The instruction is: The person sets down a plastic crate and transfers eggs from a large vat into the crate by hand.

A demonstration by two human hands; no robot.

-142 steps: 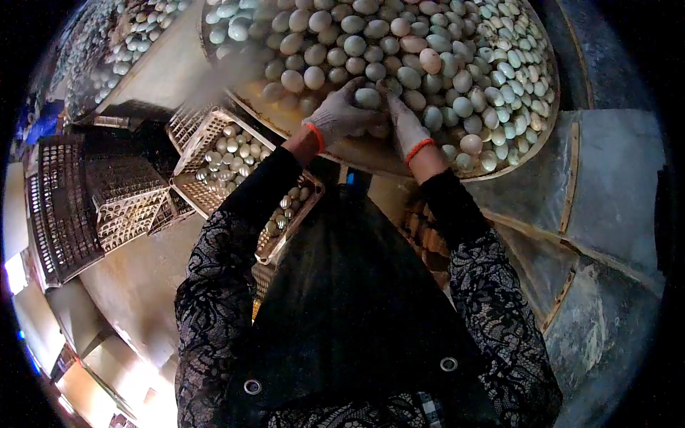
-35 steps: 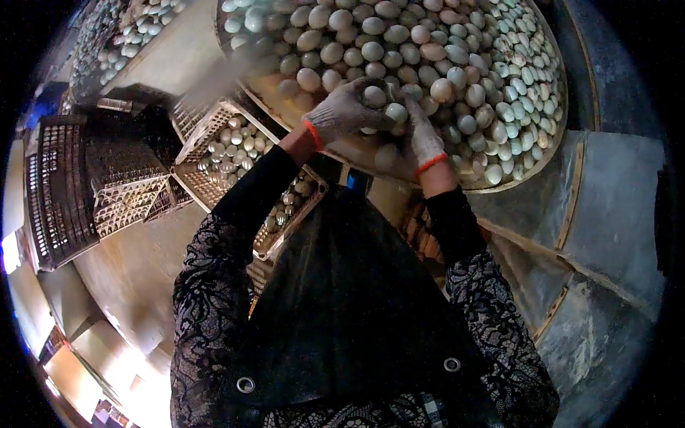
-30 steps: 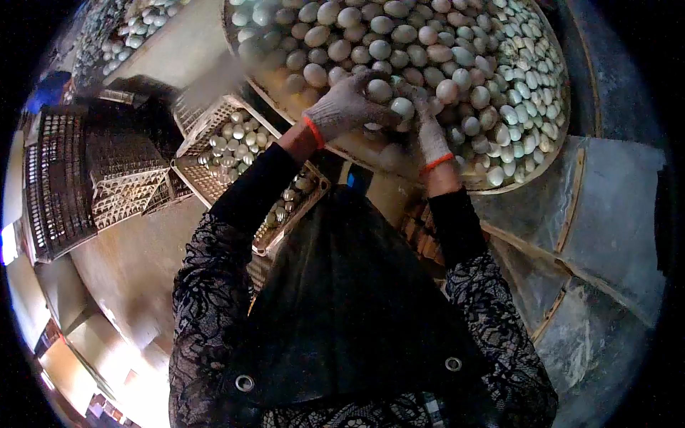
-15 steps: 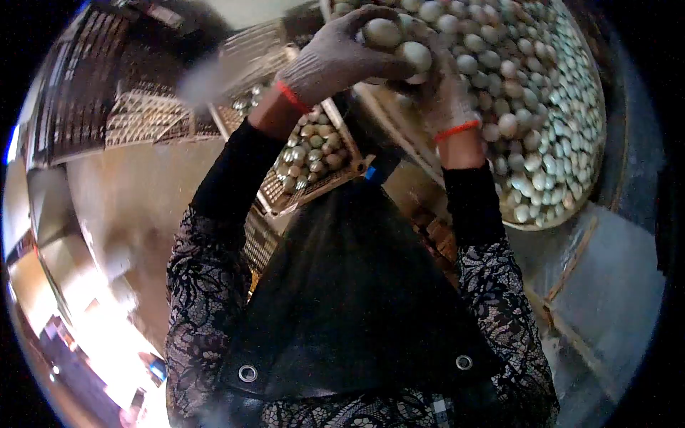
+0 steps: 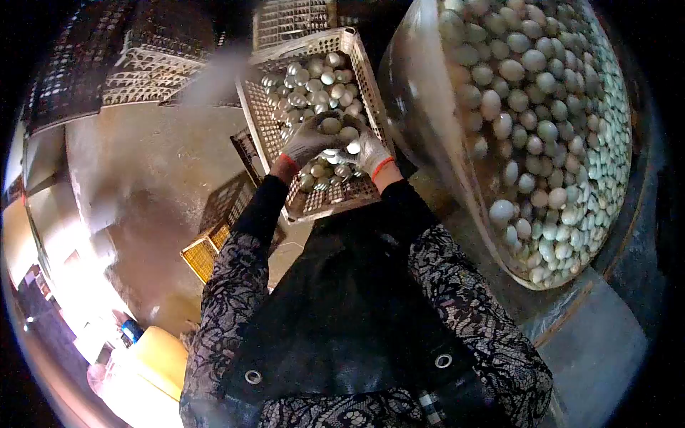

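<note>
Both my hands are in pale knit gloves with red bands at the wrists. My left hand [image 5: 312, 141] and my right hand [image 5: 372, 150] are cupped together around several eggs [image 5: 330, 126], low over a crate. That crate [image 5: 371, 80] is a light plastic one with perforated walls, and more eggs [image 5: 314, 87] lie in it. To the right stands a big round tub [image 5: 457, 143] heaped with pale green, white and brownish eggs [image 5: 546, 130]. The undersides of the held eggs are hidden by my fingers.
A yellow crate [image 5: 202, 258] stands on the floor at left. Dark and pale slatted crates [image 5: 153, 71] are stacked at upper left, and another pale crate [image 5: 292, 20] sits behind the egg crate. A grey slab [image 5: 596, 342] lies at lower right.
My hands have moved from the tub's edge down and left to over the crate, still holding eggs. The view has shifted, so the crate and the tub's near side show more fully.
</note>
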